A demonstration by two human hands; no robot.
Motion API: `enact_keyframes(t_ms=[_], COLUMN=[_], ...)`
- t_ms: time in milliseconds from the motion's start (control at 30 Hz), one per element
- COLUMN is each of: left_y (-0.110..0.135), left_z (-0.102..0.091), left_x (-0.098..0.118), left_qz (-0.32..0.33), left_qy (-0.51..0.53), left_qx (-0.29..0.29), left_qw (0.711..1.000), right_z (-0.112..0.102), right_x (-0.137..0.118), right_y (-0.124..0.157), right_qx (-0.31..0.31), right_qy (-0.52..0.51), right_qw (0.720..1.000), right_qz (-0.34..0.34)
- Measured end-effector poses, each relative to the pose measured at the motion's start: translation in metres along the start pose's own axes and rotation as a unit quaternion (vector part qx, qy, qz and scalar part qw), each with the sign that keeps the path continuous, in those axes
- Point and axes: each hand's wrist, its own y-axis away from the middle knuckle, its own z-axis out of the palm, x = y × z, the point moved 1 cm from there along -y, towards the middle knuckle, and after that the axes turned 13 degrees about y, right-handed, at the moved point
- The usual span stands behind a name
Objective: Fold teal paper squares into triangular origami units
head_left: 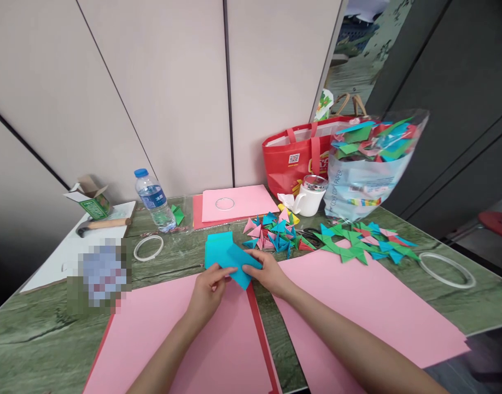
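Note:
Between my two hands is a sheet of blue paper (241, 261), tilted so that one corner points down toward me. My right hand (269, 272) pinches its right side between thumb and fingers. The fingers of my left hand (212, 284) are bent together at its lower left edge. Just behind it lies more blue paper (218, 246), partly covered by the held sheet. Under my left forearm spreads a large pink sheet (152, 323) with red paper below it. Another stack of pink paper (357, 301) lies beneath my right forearm.
Small folded paper pieces (275, 232) lie behind my right hand, beside scissors (310, 236) and joined paper rings (345, 249). Farther back stand a water bottle (155, 202), a white mug (310, 197), a red bag (284, 164) and a plastic bag (357, 180) of paper pieces. A hammer (107, 223) lies left.

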Motion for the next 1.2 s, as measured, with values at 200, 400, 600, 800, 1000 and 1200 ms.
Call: enact_keyframes(t_ms=[200, 400, 600, 800, 1000, 1200], left_y=[0.002, 0.0, -0.001, 0.0, -0.003, -0.002], left_z=[0.002, 0.0, 0.0, 0.004, 0.005, 0.003], left_x=[-0.004, 0.004, 0.005, 0.012, 0.011, 0.008], left_qz=[0.039, 0.003, -0.077, -0.097, -0.167, -0.203], left_qy=[-0.079, -0.089, 0.051, 0.136, 0.213, 0.249], left_qx=[-0.033, 0.006, 0.129, 0.152, 0.114, 0.099], left_qw=[0.996, 0.996, 0.987, 0.974, 0.956, 0.942], right_z=[0.001, 0.004, 0.007, 0.013, 0.014, 0.015], right_x=[-0.002, 0.002, -0.007, -0.011, -0.006, -0.008], right_y=[0.002, 0.001, 0.004, 0.008, 0.007, 0.008], right_qx=[-0.003, -0.036, -0.089, -0.049, -0.026, -0.019], right_qy=[-0.009, -0.114, -0.127, -0.008, -0.023, -0.04], right_qw=[1.0, 0.993, 0.988, 0.999, 0.999, 0.998], right_qz=[0.004, 0.024, 0.018, 0.013, 0.03, 0.044])
